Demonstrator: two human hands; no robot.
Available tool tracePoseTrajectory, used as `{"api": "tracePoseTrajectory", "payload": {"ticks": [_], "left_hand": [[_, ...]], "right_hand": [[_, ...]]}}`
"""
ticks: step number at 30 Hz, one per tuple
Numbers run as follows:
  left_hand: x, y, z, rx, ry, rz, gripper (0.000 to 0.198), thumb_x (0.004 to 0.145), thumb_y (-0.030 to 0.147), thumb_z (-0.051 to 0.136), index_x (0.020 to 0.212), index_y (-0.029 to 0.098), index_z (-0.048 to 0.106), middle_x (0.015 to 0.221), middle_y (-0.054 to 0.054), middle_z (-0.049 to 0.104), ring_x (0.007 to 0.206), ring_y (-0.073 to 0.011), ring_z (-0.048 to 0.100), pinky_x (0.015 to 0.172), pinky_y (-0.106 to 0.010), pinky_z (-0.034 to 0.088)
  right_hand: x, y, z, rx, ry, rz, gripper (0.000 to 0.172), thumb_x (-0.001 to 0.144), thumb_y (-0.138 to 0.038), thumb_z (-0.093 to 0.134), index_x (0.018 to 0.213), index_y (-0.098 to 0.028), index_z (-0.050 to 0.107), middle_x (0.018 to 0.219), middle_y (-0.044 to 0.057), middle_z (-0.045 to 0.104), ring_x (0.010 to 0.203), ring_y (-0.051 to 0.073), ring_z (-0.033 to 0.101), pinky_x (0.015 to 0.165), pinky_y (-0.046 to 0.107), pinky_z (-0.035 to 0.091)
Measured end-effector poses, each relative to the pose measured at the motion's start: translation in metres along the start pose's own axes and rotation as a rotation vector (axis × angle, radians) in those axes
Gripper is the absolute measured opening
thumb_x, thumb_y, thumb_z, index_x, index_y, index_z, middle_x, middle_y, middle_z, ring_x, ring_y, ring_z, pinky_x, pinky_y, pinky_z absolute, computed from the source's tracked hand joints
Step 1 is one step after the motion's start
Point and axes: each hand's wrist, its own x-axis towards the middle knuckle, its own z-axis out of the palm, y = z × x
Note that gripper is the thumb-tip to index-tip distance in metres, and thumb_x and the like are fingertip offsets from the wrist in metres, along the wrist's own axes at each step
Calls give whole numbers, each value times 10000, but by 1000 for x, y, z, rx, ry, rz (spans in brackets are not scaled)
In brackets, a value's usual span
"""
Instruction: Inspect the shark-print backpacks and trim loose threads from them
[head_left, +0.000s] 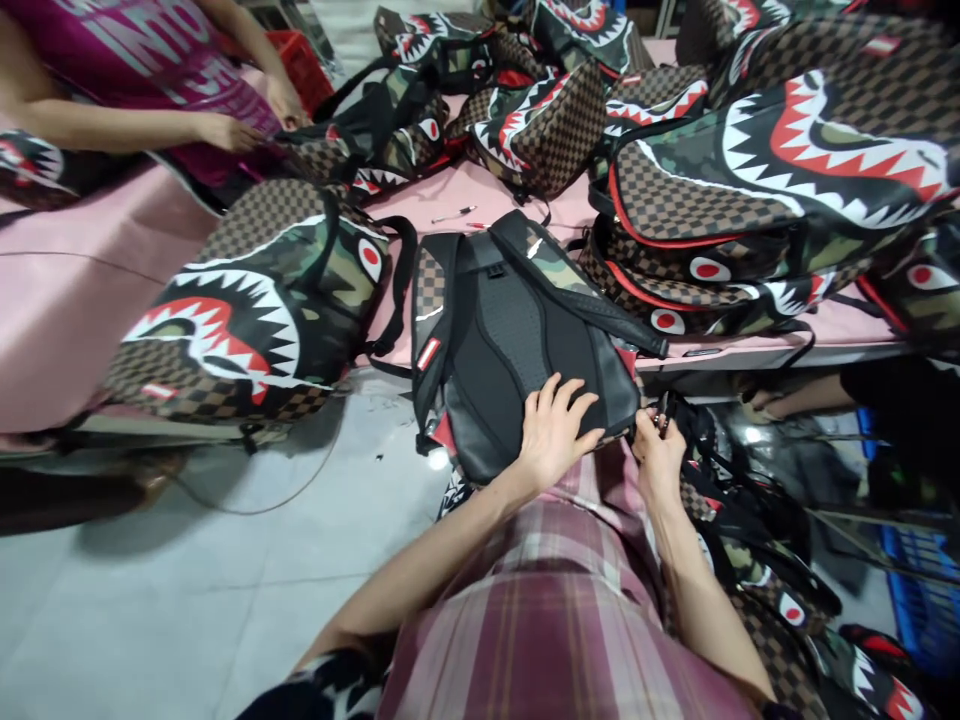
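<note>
black padding [495,350] faces up on a backpack [525,325] at the near edge of a pink worktop [60,330], its lower end overhanging toward the wearer's plaid garment [540,630]. of the wearer's hands, the left hand [555,425] lies flat on the padding, fingers spread, grasping nothing; the right hand [660,455], at the backpack's lower right corner, curls around a small black item [666,408] that cannot be made out. a pen [454,214] lies just beyond the backpack. at left on the worktop sits a shark-mouth bag [255,300]; at right, red-trimmed bags [750,190] lie stacked. at upper left, a co-worker in a magenta shirt [172,60] handles a dark bag. at lower right, more bags [772,600] pile up near a blue crate [919,600].
</note>
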Motion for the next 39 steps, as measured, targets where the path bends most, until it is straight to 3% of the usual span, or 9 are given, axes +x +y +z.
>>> {"api": "tracePoseTrajectory", "payload": {"ticks": [8, 12, 14, 17, 19, 24, 30, 34, 39], "left_hand": [[4, 4, 6, 61, -30, -15, 379, 795, 318, 569, 1164, 235, 535, 1324, -76, 455, 1289, -316, 272, 948, -477, 332], [-2, -27, -2, -120, -20, 19, 257, 839, 258, 492, 1073, 243, 598, 1215, -49, 569, 1218, -242, 416, 967, -437, 349], [-12, -57, -12, -224, 109, -130, 242, 848, 244, 453, 1020, 207, 620, 1141, -60, 613, 1152, -208, 486, 997, -409, 346], [-34, -101, -36, -383, 359, -570, 315, 813, 291, 471, 1064, 149, 598, 1138, -102, 600, 1106, -230, 520, 990, -415, 366], [-48, -118, -53, -657, 390, -795, 367, 781, 337, 509, 1071, 127, 589, 1098, -115, 613, 1033, -239, 567, 922, -404, 430], [-46, -123, -76, -1330, 354, -982, 379, 668, 277, 670, 983, 90, 577, 1142, -162, 576, 1015, -222, 583, 857, -308, 475], [-13, -115, -75, -1311, 521, -1127, 461, 717, 223, 622, 1138, 130, 456, 1008, -97, 588, 749, -98, 593, 553, -169, 447], [-38, -87, -64, -1194, 360, -1141, 511, 697, 275, 619, 1171, 190, 446, 814, -9, 580, 652, -88, 555, 465, -150, 371], [-80, -55, -52, -1287, -113, -909, 282, 663, 327, 645, 882, 168, 567, 655, 7, 574, 532, -91, 520, 441, -179, 318]], "right_hand": [[12, -3, -13, 99, -87, 159, 385, 522, -380, 761, 690, -170, 485, 513, -107, 330, 407, 21, 241, 371, 169, 171], [17, -3, -13, 109, -103, 186, 388, 524, -382, 764, 685, -168, 482, 496, -110, 327, 394, 13, 216, 365, 163, 142], [20, -4, -14, 120, -119, 201, 387, 523, -375, 767, 687, -166, 485, 493, -111, 331, 389, 9, 212, 362, 159, 137], [23, -2, -17, 138, -112, 221, 395, 496, -344, 788, 695, -163, 499, 507, -105, 365, 390, 9, 251, 356, 153, 162], [25, 2, -19, 137, -91, 220, 396, 486, -322, 800, 708, -162, 513, 521, -101, 387, 390, 9, 274, 353, 150, 183], [30, 12, -21, 136, -114, 221, 372, 511, -303, 801, 716, -156, 527, 530, -99, 391, 394, 10, 306, 354, 143, 220], [19, 8, -10, 108, -87, 166, 388, 504, -333, 792, 702, -172, 500, 580, -95, 429, 389, 10, 322, 346, 146, 235], [11, 8, -5, 102, -59, 160, 360, 530, -331, 782, 706, -177, 508, 603, -86, 453, 425, 20, 369, 365, 138, 280], [17, 14, -13, 65, -58, 146, 314, 571, -317, 768, 711, -172, 527, 623, -82, 451, 430, 9, 343, 365, 123, 272]]}}
